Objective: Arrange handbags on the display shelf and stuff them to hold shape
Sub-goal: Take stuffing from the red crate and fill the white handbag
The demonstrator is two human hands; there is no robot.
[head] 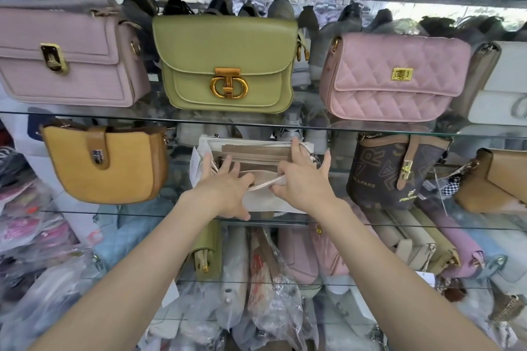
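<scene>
Landmark: the cream handbag on the middle glass shelf, open at the top, its beige lining and inner pockets showing.
Far up-left of it: a lilac handbag on the upper glass shelf, closed and holding a full shape.
Left of it: a mustard handbag, strap fastened, upright on the same shelf as the cream one.
Left hand: fingers spread apart and flat over the cream handbag's left half, fingertips reaching into the mouth, thumb down by the shelf edge; it presses and does not clamp.
Directly above it: a green handbag with a gold clasp, closed and firm.
Right hand: fingers spread over the right half, some curled over the far rim at the top, the thumb near the front zip edge; it appears to hold the mouth apart.
Up-right of it: a pink quilted handbag, closed and plump.
Right of it: a brown printed handbag, then a tan handbag lying at a tilt.
Below it: wrapped stock in plastic on the lower shelves.
Done, by the look: the upper row is set out; the cream handbag's neighbours are placed.
Left: whether stuffing is already inside the cream handbag cannot be told; it has yet to be closed and squared up.
</scene>
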